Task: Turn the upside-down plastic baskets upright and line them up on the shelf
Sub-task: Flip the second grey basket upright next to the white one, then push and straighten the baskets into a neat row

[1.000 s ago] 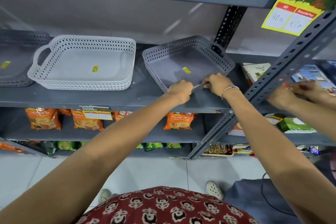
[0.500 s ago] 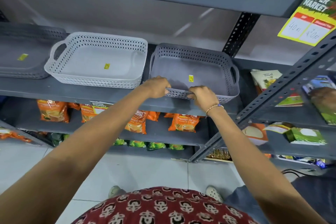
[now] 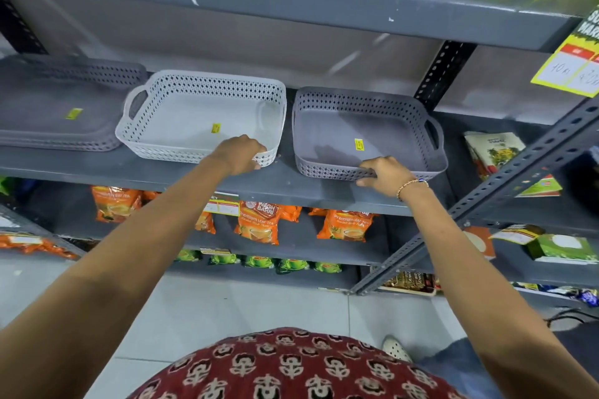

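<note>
Shelf (image 3: 285, 181): it carried all three baskets in one row, near its front edge, within your reach.
Dark basket at far left (image 3: 61, 113): it looked to be upside down, flat base up with a yellow sticker on it; its left end was cut off by the frame, so you likely had that one left to turn.
White basket (image 3: 181, 120): upright, open side up, in the middle of the row.
Grey basket (image 3: 363, 129): upright, just beside the white one with a narrow gap, its front roughly level with its neighbour's.
Left hand (image 3: 241, 154): you had it curled over the white basket's front right corner, probably to square it in line; the fingertips were hidden behind the rim.
Right hand (image 3: 384, 173): you pinched the grey basket's front rim, thumb below, seemingly to nudge it into line.
Price tag (image 3: 570, 71): cut off at the right, its writing too blurred to read.
</note>
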